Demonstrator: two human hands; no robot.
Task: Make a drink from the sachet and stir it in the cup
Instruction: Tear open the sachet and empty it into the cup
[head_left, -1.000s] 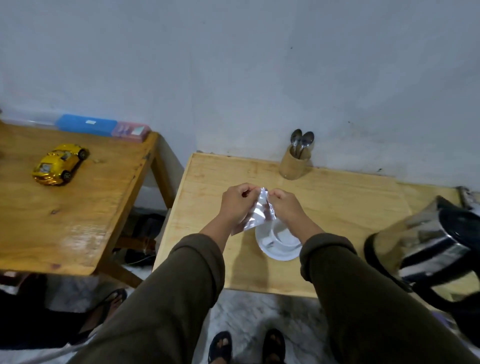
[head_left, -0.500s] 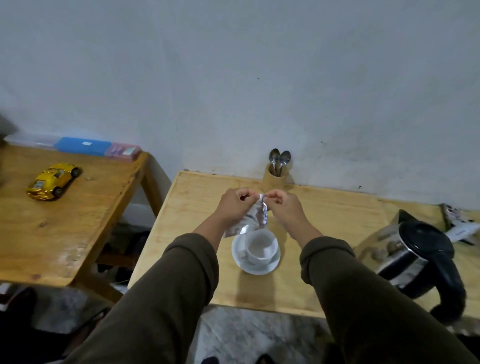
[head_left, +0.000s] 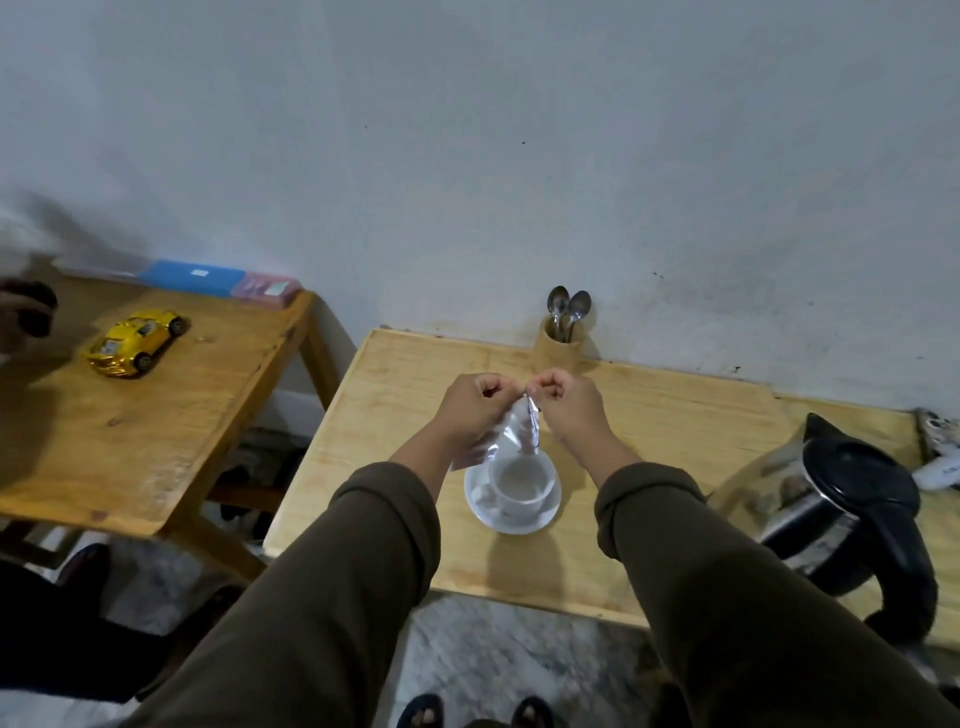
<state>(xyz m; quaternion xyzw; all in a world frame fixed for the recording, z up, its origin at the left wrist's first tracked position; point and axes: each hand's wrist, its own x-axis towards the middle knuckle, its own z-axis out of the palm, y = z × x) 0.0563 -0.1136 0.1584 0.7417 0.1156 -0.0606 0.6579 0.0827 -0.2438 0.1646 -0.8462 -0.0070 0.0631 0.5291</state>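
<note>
Both hands pinch the sachet's top edge — the left hand (head_left: 470, 402) and right hand (head_left: 566, 402) closed on the sachet (head_left: 511, 436), which hangs just above the cup (head_left: 519, 480). A sudden tear could scatter powder beyond the saucer (head_left: 519, 524) — or jolt the cup below.

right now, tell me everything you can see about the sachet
The sachet is a small, shiny silver foil packet, crinkled and reflective. It hangs slanted in the air just above the white cup, not touching it. The left hand and right hand both pinch its top edge, fingertips close together. Whether it is torn open yet cannot be told.
</note>
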